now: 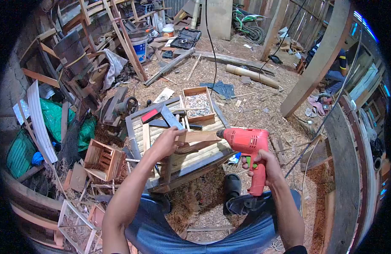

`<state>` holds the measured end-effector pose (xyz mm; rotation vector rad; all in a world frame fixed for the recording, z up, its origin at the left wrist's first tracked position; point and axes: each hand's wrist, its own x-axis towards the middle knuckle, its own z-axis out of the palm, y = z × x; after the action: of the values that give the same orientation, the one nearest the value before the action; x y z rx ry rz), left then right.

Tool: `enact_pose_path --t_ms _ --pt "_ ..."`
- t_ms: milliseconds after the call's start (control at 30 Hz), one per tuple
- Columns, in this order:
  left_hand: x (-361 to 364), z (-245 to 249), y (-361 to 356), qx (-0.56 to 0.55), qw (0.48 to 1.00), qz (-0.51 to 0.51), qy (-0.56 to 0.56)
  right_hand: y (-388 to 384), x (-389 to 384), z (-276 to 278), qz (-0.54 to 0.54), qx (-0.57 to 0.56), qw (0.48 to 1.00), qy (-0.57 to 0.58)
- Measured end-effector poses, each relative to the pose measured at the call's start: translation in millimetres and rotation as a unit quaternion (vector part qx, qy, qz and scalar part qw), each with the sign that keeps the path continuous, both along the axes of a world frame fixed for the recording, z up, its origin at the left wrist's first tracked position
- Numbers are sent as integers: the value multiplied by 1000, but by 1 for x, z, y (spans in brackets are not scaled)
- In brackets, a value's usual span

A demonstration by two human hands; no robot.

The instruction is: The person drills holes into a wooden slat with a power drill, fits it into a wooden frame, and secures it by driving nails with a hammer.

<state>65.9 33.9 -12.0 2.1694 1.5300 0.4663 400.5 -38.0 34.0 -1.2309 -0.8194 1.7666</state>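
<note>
Your left hand (166, 143) pinches wood (200, 136) toward tabletop's front edge (193, 167), likely steadying it; right hand (267, 166) wraps the drill (248, 139).

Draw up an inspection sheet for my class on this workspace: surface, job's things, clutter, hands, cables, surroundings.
Surface: low slatted worktable, grey-edged.
Job's things: red drill, chuck towards the end of a wooden piece; contact unclear.
Clutter: shallow wooden box of small bits on the worktable; open wooden crate at its left.
Hands: left hand holds the wooden piece; right hand grips the red drill.
Cables: black cable hangs beyond the worktable; its ends are unclear.
Surroundings: shavings-strewn floor; green motorbike behind.
</note>
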Motion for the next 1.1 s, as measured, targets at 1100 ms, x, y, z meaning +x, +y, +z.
enact_pose_path --t_ms 1100 --pt "-128 4 -59 -5 438 294 -850 -5 -27 25 30 63 984 167"
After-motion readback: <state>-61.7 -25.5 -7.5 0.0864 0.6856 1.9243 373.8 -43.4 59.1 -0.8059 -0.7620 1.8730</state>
